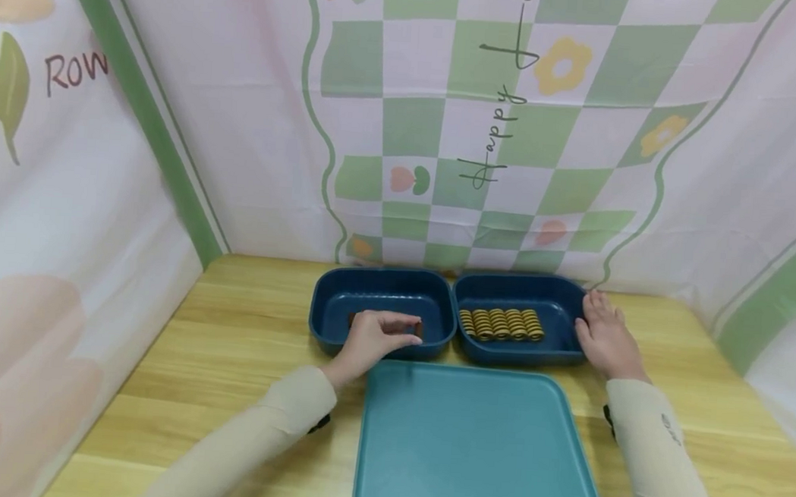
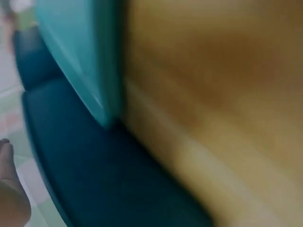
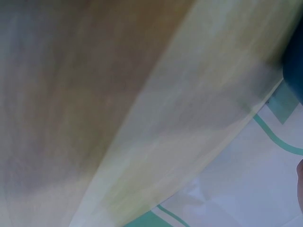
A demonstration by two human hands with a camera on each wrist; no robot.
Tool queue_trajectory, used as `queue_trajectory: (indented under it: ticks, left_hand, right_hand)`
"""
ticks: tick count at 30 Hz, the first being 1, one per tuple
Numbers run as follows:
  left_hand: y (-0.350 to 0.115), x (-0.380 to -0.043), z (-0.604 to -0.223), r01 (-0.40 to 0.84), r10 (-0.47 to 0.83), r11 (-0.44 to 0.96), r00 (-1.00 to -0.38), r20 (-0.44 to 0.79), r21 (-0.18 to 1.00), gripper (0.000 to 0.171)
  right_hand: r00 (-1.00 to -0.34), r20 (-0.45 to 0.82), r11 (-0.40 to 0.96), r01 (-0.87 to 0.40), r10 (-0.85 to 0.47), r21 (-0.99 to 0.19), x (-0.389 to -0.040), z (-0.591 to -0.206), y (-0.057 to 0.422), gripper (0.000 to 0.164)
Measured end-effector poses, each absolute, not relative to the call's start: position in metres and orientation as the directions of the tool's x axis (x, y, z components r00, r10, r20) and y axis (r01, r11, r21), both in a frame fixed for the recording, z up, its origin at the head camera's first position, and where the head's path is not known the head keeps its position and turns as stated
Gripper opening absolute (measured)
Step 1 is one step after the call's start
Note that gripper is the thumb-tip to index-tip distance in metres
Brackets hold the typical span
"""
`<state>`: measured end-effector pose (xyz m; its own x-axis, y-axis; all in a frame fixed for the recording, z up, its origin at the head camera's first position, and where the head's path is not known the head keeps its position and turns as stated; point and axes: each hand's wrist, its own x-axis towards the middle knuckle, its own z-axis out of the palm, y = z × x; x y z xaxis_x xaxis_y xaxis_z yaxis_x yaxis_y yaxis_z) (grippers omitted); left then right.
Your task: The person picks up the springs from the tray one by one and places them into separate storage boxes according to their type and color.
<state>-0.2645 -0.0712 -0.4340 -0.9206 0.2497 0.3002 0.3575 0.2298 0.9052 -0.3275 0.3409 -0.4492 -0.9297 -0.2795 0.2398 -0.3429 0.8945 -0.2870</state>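
Observation:
My left hand (image 1: pixel 372 340) reaches over the left dark blue bin (image 1: pixel 329 305), thumb and fingers on either side of a small reddish-brown piece (image 1: pixel 419 329), which they appear to pinch. Another bit of brown shows behind that hand, mostly hidden. My right hand (image 1: pixel 608 337) rests against the right end of the second dark blue bin (image 1: pixel 561 315), its fingers fairly straight along the rim. Inside this bin, several gold-and-dark ridged rolls (image 1: pixel 500 324) lie side by side at the left. Part of the left hand (image 2: pixel 12 191) enters the left wrist view, its fingertips out of clear sight.
A teal tray (image 1: pixel 475 443) lies on the wooden table (image 1: pixel 226 375) in front of the two bins, close to the left forearm. Behind the bins hangs a patterned cloth (image 1: pixel 412 128). The right wrist view is mostly blurred table (image 3: pixel 142 94).

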Motion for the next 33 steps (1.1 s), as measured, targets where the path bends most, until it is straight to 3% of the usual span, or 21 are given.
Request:
queue_trajectory:
  ticks: [7, 11, 14, 24, 33]
  left_hand:
    - [-0.080, -0.293, -0.436, 0.546, 0.342, 0.610, -0.835, 0.431, 0.574, 0.031]
    - [-0.083, -0.305, -0.435, 0.563, 0.434, 0.741, -0.817, 0.380, 0.365, 0.029]
    - [-0.083, -0.310, -0.437, 0.539, 0.462, 0.796, -0.835, 0.299, 0.276, 0.026]
    - [-0.092, -0.324, -0.443, 0.467, 0.453, 0.869, -0.884, 0.116, 0.163, 0.013]
    - [-0.098, -0.329, -0.447, 0.427, 0.429, 0.889, -0.903, 0.021, 0.165, 0.006]
  right_hand:
    - [-0.930, 0.237, 0.893, -0.344, -0.282, -0.289, -0.327, -0.451, 0.342, 0.054]
    - [-0.931, 0.235, 0.896, -0.341, -0.280, -0.285, -0.327, -0.452, 0.342, 0.055]
    - [-0.932, 0.231, 0.897, -0.338, -0.278, -0.284, -0.326, -0.451, 0.342, 0.055]
    - [-0.930, 0.224, 0.891, -0.348, -0.290, -0.292, -0.330, -0.450, 0.336, 0.054]
    - [-0.926, 0.224, 0.889, -0.361, -0.304, -0.283, -0.333, -0.452, 0.331, 0.054]
